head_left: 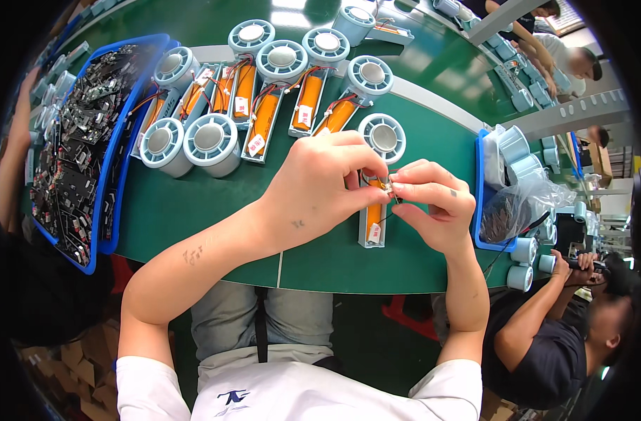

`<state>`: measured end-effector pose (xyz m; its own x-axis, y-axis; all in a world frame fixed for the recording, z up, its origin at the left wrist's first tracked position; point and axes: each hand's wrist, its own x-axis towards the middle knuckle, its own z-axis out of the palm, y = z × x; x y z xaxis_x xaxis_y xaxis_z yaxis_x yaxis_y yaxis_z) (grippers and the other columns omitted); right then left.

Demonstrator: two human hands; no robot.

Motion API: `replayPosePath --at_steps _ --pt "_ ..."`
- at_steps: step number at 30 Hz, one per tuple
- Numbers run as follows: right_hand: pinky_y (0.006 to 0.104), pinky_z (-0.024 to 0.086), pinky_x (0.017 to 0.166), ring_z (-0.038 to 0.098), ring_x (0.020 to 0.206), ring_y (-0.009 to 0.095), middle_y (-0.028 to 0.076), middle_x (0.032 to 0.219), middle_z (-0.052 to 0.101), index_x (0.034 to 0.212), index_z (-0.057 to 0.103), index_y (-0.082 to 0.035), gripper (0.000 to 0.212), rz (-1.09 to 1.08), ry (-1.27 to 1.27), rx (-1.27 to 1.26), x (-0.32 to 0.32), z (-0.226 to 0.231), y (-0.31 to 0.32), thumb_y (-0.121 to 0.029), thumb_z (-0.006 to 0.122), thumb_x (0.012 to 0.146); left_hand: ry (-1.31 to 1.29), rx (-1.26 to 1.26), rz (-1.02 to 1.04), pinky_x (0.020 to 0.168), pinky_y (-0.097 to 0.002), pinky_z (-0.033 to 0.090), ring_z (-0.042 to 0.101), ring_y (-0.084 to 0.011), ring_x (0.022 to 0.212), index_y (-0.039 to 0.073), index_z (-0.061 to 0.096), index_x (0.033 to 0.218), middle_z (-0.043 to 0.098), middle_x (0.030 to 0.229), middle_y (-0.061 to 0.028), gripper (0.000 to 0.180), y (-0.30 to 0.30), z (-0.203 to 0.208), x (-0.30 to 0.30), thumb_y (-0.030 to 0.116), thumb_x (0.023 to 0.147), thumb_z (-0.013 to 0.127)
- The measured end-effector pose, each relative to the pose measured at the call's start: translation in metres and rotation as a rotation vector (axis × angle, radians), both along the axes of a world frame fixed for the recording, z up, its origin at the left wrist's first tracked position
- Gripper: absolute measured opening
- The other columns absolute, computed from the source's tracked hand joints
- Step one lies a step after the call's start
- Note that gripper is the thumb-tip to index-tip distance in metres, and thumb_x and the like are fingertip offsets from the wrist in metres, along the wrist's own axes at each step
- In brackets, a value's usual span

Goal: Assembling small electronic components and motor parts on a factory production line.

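Note:
My left hand (327,175) pinches thumb against index finger on a small wire connector (388,187). Fingertip to fingertip with it, my right hand (436,200) grips thin wires at the same connector; the fingers hide most of the joint. Right beneath them lies a light blue handle-shaped housing (363,235), with an orange cylindrical battery (374,214) in its open channel and a white label near its end. A round, vented light blue head (383,138) with a grey disc stands at the housing's far end.
Several similar blue units (263,126) with orange batteries crowd the far left of the green table (320,263). A blue tray (109,210) of black circuit boards stands left; another blue bin (480,217) with parts and plastic bags stands right. Co-workers (545,351) sit nearby.

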<state>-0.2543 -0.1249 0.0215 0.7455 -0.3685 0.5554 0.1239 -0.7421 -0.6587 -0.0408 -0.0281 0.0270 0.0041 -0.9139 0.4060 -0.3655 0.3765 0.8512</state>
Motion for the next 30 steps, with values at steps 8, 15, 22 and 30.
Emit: replayPosePath --at_steps 8,15,22,30 --pt "0.0325 0.059 0.079 0.072 0.091 0.025 0.014 0.100 0.073 0.103 0.076 -0.001 0.036 0.093 0.040 0.250 -0.004 -0.002 -0.004 0.009 0.082 0.069 0.022 -0.037 -0.093 0.061 -0.0300 0.053 0.068 -0.0203 0.066 0.003 0.077 0.089 0.071 0.080 -0.0079 0.012 -0.005 -0.007 0.002 0.007 0.078 0.080" --pt "0.0317 0.058 0.079 0.072 0.092 0.025 0.014 0.099 0.073 0.103 0.076 0.000 0.035 0.102 0.050 0.258 -0.005 0.001 -0.004 0.009 0.081 0.069 0.029 -0.023 -0.110 0.061 -0.0302 0.053 0.069 -0.0213 0.066 0.002 0.077 0.085 0.072 0.077 -0.0095 0.011 -0.010 -0.007 0.000 0.007 0.076 0.081" --pt "0.0302 0.058 0.077 0.072 0.091 0.022 0.015 0.098 0.073 0.102 0.075 0.003 0.028 0.014 -0.001 0.456 -0.001 0.002 0.004 0.009 0.077 0.075 0.035 -0.066 -0.160 0.061 -0.0315 0.053 0.068 -0.0227 0.067 0.003 0.076 0.086 0.072 0.078 -0.0091 0.011 -0.016 -0.013 0.004 0.009 0.078 0.081" --pt "0.0273 0.053 0.068 0.063 0.069 0.015 0.009 0.123 0.068 0.120 0.068 -0.003 0.036 -0.538 0.079 -0.082 0.045 0.031 -0.087 -0.003 0.065 0.084 -0.112 -0.453 -0.131 0.059 -0.0316 0.054 0.069 -0.0231 0.069 0.004 0.067 0.097 0.068 0.089 -0.0067 0.018 -0.011 -0.036 -0.007 0.008 0.083 0.078"
